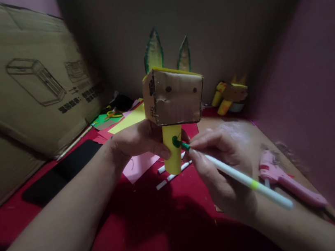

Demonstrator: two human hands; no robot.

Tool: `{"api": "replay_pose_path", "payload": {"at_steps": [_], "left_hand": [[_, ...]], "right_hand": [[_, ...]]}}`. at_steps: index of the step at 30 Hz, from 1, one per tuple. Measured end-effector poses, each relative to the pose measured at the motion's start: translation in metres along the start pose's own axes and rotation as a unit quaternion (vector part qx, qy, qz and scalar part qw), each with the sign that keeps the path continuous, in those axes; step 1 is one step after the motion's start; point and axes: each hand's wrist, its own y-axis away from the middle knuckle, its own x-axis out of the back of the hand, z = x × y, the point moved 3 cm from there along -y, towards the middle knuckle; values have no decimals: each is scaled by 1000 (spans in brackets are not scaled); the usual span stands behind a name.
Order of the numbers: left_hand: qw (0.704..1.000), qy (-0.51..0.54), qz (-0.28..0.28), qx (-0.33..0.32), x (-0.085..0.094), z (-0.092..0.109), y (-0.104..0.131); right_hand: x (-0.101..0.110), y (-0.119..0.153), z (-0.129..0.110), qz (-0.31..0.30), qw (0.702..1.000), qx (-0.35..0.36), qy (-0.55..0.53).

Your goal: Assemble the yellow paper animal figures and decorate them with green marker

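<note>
Toward ten o'clock, box: we face a big cardboard box (pixel 35 48) with printed drawings.
Surface: we work over a red surface (pixel 130 218), spreading through six o'clock.
Board: a brown board (pixel 247 141) lies from three to four o'clock.
Slab: a flat dark slab (pixel 63 169) rests between eight and nine.
Figure: we hold the cardboard-headed figure (pixel 177 95) up at the centre, two green-edged ears at twelve, its yellow tube (pixel 173 164) below.
Right hand: at four, our right hand (pixel 223 165) pinches the white pen.
Left hand: toward eight, our left hand (pixel 144 139) grasps the yellow tube.
Glue gun: at four, a pink glue gun (pixel 287 181) lies on the board.
Second figure: between two and three, we see a smaller-looking figure (pixel 233 93) with yellow tubes.
Papers: coloured papers (pixel 130 118) spread between nine and ten.
White pen: our white pen (pixel 240 177) slants toward four, its green tip touching the tube.
Loose sticks: white sticks (pixel 164 182) lie at six.
Scissors: yellow-handled scissors (pixel 114 114) rest on the papers.
Patch: a dark green patch (pixel 176 141) marks the tube.
</note>
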Motion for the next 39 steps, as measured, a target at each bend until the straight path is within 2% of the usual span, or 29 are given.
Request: {"api": "replay_pose_path", "payload": {"at_steps": [26, 32, 39], "left_hand": [[1000, 17, 3, -20, 0, 0, -1], [1000, 13, 15, 3, -1, 1, 0], [1000, 18, 8, -2, -3, 3, 0]], "right_hand": [[0, 1, 0, 14, 1000, 5, 10], [0, 2, 0, 18, 1000, 7, 2], [1, 2, 1, 22, 1000, 8, 4]]}}
